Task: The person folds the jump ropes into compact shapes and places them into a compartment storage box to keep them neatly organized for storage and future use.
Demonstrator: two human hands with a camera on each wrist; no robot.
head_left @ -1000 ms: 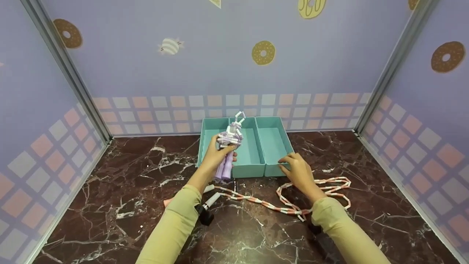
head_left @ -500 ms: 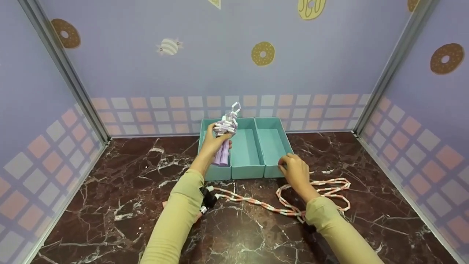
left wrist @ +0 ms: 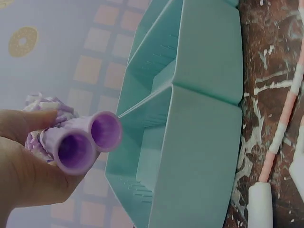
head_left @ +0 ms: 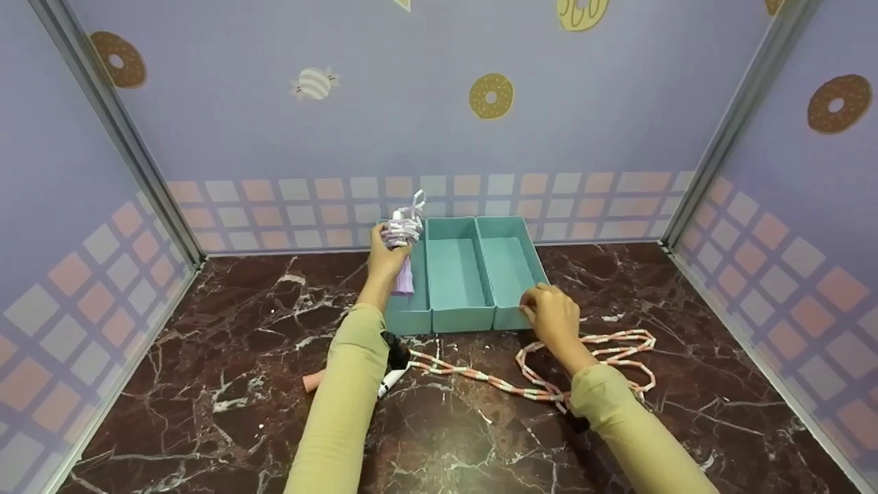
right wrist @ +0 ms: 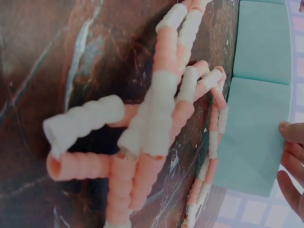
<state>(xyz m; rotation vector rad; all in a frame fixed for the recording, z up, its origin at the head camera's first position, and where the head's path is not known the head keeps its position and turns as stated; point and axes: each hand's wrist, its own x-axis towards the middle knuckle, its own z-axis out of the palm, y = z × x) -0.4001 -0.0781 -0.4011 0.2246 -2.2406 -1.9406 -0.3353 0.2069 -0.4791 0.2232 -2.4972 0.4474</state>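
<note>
My left hand point(head_left: 386, 264) holds a bundled purple-and-white beaded jump rope point(head_left: 403, 232) over the left compartment of a teal three-compartment box point(head_left: 463, 320). Its two purple handles point(left wrist: 77, 151) point toward the camera in the left wrist view, side by side with hollow ends. A loop of beads sticks up above the fingers. My right hand point(head_left: 554, 317) grips the front rim of the right compartment, fingers curled at the edge. An orange-and-white beaded jump rope point(head_left: 507, 385) lies on the table in front of the box, partly under both forearms.
White handle parts point(head_left: 392, 381) and an orange handle end point(head_left: 313, 381) show around the left sleeve. The dark marbled tabletop point(head_left: 226, 329) is enclosed by printed panels, with the back wall point(head_left: 309, 151) close behind the box.
My left hand has moved left and farther back, carrying the purple jump rope from near the middle divider to over the left compartment. The right hand stays at the rim.
</note>
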